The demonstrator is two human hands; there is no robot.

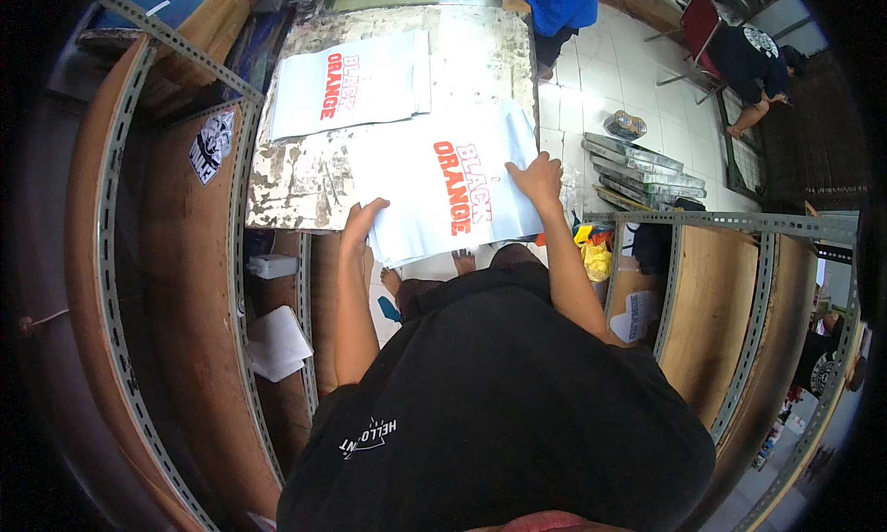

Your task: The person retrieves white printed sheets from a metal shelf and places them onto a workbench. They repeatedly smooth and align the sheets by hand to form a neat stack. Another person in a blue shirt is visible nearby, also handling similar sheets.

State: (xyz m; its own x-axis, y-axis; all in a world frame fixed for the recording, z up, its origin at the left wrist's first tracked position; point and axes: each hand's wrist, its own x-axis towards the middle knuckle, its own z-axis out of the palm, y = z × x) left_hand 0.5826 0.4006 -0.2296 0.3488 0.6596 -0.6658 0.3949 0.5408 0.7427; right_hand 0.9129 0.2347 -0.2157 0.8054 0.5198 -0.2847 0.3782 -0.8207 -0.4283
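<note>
A stack of thin, glossy white sheets (407, 195) with red lettering lies partly on the worn table, its near edge reaching past the table toward my body. At its near left corner is my left hand (358, 225), closed on the edge with the thumb up on top. My right hand (539, 183) grips the opposite edge, thumb lying over the top sheet and fingers mostly hidden beneath. Farther off to the left rests a second stack of similar sheets (300, 93), untouched. Whether the sheets are paper or plastic bags I cannot tell.
The table top (471, 47) is mottled and scuffed. Metal-framed wooden shelves (203, 282) stand on both sides of me. Flat frames (642, 171) are piled on the tiled floor at right. One person in blue (559, 5) stands beyond the table; another sits near a red chair (699, 33).
</note>
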